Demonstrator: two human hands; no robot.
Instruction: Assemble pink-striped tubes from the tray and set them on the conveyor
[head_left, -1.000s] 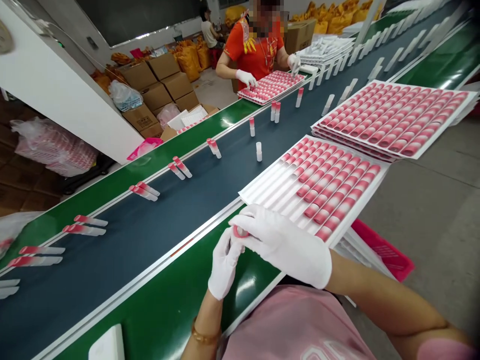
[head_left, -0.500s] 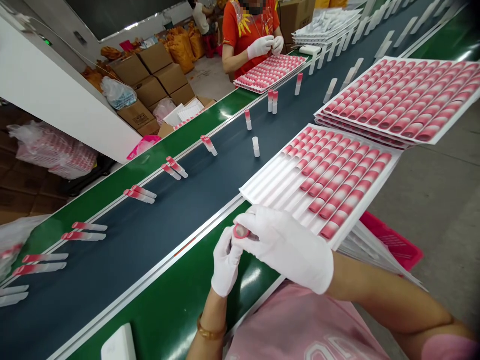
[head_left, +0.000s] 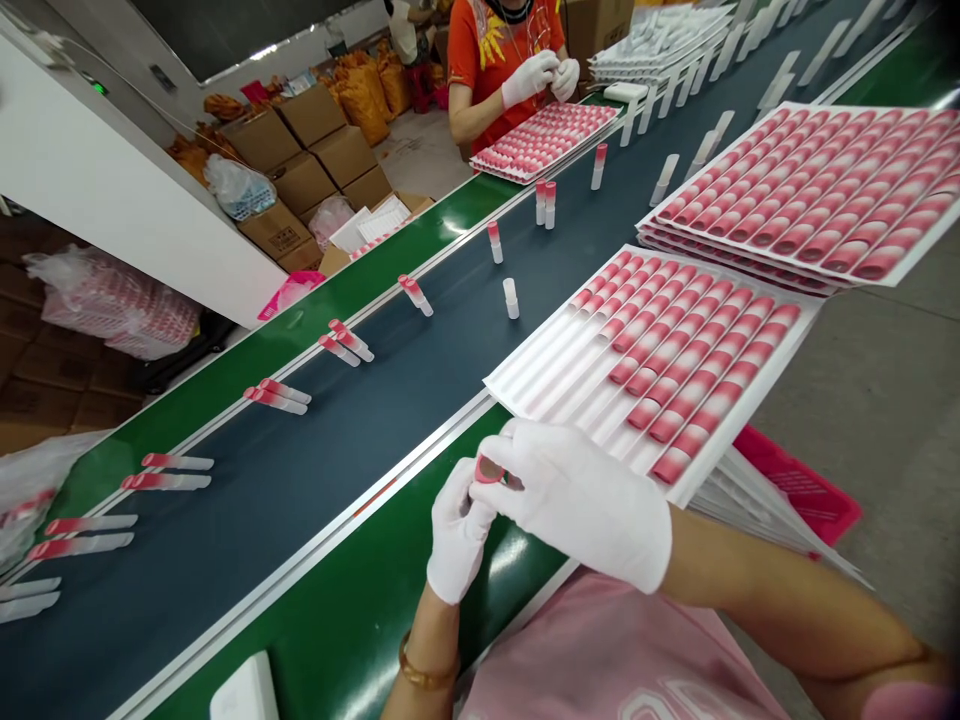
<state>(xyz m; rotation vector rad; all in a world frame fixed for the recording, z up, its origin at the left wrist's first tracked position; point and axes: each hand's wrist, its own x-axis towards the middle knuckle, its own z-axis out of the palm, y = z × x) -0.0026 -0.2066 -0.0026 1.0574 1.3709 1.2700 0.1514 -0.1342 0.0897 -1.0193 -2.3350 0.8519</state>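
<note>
Both my hands wear white gloves. My left hand (head_left: 457, 532) and my right hand (head_left: 577, 502) meet over the green side strip of the conveyor, pinching a small pink-and-white tube (head_left: 489, 470) between them. Most of that tube is hidden by my fingers. Just past my right hand lies a white tray (head_left: 525, 385) with rows of pink-and-white tubes (head_left: 667, 350). Loose tubes (head_left: 414, 295) lie or stand on the dark blue belt (head_left: 262, 480), out of reach of my fingers.
A second stack of full trays (head_left: 802, 190) sits further right, above a pink crate (head_left: 799, 485). Across the belt, a co-worker's gloved hands (head_left: 532, 78) work above another tray (head_left: 545, 140). Cardboard boxes (head_left: 300, 170) and bulging bags stand beyond the conveyor.
The tube has turned in my fingers, its pink end now showing more upward, and my hands sit closer together. The view has drifted, and the co-worker's hands have risen from the tray.
</note>
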